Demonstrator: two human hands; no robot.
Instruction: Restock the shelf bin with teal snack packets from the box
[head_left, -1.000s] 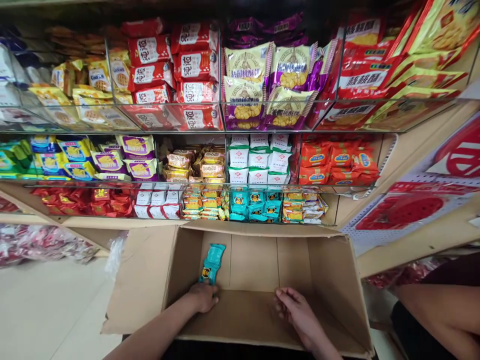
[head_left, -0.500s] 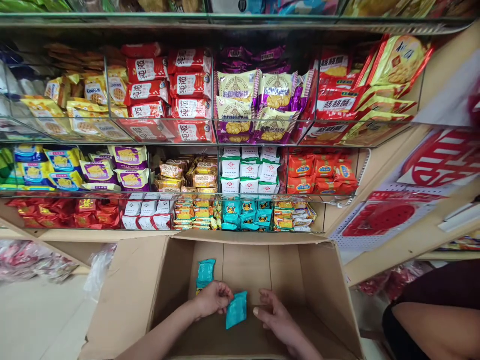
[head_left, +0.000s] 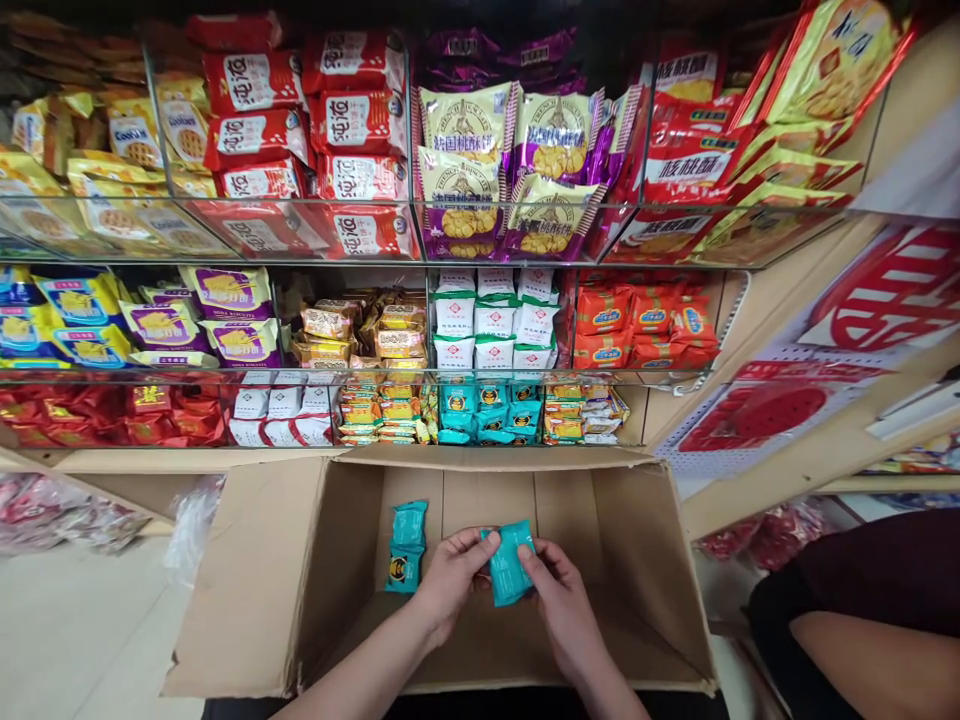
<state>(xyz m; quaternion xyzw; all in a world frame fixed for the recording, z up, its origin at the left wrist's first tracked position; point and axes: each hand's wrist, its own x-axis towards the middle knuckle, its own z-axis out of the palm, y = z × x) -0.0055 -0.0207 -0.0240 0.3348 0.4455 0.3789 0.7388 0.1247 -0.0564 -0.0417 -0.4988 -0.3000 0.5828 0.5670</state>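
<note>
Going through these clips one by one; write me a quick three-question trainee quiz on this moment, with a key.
1. True or false: the left hand and the right hand both touch one teal packet.
2. Inside the carton, where do the other teal packets lie, as seen in the head view?
A) near right corner
B) far left part
C) far right corner
3. Fill in: similar teal packets fill a section of the ____ shelf row in view.

Key: 1 true; 2 B; 3 lowest.

"法国桃酥饼" on cream-purple packet [head_left: 555, 138], "核桃酥" on red packet [head_left: 688, 168], perhaps "Cookies" on yellow packet [head_left: 135, 132]
</note>
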